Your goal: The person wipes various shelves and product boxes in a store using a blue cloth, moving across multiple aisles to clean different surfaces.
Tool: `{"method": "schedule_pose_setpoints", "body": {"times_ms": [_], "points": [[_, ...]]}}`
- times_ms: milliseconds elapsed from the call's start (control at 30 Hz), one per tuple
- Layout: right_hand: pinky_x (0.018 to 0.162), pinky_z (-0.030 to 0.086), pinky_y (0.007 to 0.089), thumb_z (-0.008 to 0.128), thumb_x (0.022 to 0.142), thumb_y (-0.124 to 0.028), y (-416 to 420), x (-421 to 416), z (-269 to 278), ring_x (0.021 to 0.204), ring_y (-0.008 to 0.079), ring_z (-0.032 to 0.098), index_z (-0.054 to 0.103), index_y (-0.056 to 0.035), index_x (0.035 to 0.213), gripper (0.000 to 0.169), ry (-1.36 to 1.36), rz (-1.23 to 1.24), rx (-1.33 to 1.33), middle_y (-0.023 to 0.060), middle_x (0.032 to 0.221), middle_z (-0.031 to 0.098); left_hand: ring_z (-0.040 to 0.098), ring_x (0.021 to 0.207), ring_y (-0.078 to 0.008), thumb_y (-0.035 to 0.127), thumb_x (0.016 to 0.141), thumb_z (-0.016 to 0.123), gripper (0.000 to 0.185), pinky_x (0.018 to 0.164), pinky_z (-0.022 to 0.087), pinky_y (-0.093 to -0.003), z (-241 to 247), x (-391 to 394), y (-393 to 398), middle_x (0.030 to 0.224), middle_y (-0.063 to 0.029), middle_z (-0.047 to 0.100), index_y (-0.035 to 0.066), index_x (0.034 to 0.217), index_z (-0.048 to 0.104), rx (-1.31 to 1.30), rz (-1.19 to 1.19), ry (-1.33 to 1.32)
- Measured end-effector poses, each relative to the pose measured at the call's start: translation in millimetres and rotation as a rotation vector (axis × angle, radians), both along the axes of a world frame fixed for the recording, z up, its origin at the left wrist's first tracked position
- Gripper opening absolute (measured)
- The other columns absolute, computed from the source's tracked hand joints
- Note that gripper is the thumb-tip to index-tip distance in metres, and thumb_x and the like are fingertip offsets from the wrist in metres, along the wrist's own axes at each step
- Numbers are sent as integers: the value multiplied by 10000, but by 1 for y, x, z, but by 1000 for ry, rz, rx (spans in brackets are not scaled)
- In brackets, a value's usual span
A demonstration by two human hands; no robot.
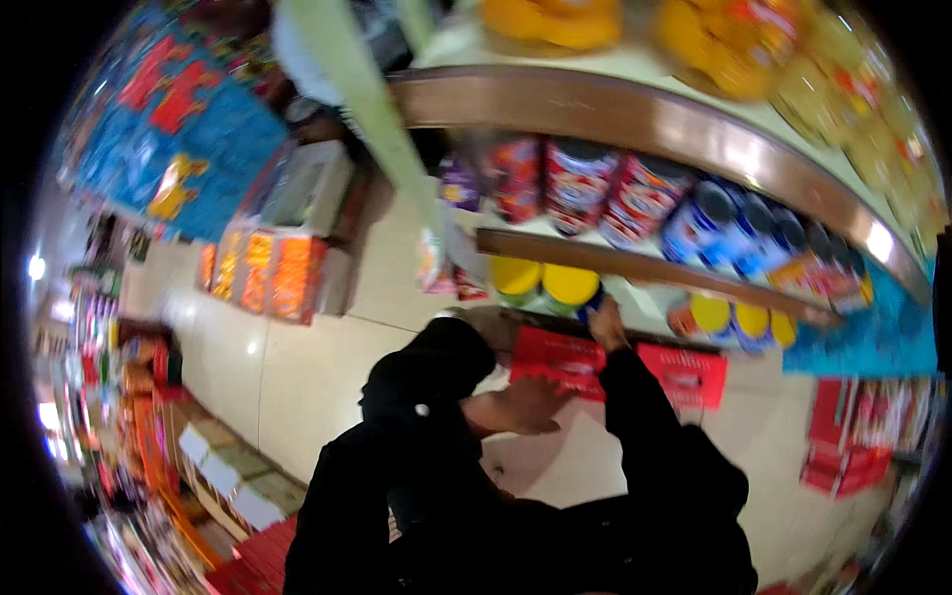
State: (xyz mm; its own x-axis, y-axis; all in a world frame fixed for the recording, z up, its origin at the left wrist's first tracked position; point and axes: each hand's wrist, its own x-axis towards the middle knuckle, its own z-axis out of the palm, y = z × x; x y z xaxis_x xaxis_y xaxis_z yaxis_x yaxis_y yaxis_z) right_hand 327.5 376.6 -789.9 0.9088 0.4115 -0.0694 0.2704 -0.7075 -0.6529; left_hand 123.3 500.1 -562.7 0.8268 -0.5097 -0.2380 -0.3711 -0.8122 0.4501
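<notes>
My right hand (pixel 606 326) reaches to the lowest shelf, its fingers closed around a small dark blue container (pixel 590 306) that is mostly hidden and blurred. Just left of it stand two tubs with yellow lids (pixel 570 283), apparently green below the lid. More yellow-lidded cans (pixel 710 312) sit further right on that shelf. Lower and nearer to me, my left hand (pixel 529 405) hangs in the air with fingers spread and nothing in it. Beneath both hands, red boxes or panels (pixel 680 374) line the foot of the shelf.
Above, a shelf carries red-labelled cans (pixel 580 186) and blue cans (pixel 699 219); its brown edge (pixel 639 104) juts outward. Jars with yellow contents (pixel 729 44) stand on top. A pale green post (pixel 364 104) rises at left. Cartons (pixel 238 476) and an orange-filled box (pixel 275 279) stand on the tiled floor (pixel 297 379).
</notes>
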Motion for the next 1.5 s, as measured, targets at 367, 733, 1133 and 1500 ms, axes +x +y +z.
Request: {"method": "schedule_pose_setpoints", "body": {"times_ms": [367,733,1133,1500], "points": [[555,477,291,587,775,-252,-139,-28,116,635,178,621,643,1,868,276,924,279,104,61,767,650,498,1069,-391,338,815,595,678,906,404,-461,1,10,3,1182,-255,492,9,1333,307,-31,-106,158],[733,479,438,586,735,-262,-166,-122,298,873,345,615,538,-1,1018,389,533,593,-638,202,910,634,264,1265,-440,313,773,634,764,1049,260,-477,-10,31,-20,1350,-294,279,-44,1341,269,69,176,-97],[747,512,409,610,740,-146,-183,-148,279,904,305,642,607,0,963,266,405,531,-412,174,938,656,403,1197,-373,289,772,628,570,1017,291,-449,-89,251,-43,1266,-219,456,39,1253,452,223,462,-391],[724,511,414,607,736,-136,-196,-153,274,936,307,608,512,28,1062,377,544,647,-469,197,998,596,480,1129,-338,388,687,735,672,947,370,-400,-110,276,-13,1192,-198,533,36,1206,495,-66,477,-232]]}}
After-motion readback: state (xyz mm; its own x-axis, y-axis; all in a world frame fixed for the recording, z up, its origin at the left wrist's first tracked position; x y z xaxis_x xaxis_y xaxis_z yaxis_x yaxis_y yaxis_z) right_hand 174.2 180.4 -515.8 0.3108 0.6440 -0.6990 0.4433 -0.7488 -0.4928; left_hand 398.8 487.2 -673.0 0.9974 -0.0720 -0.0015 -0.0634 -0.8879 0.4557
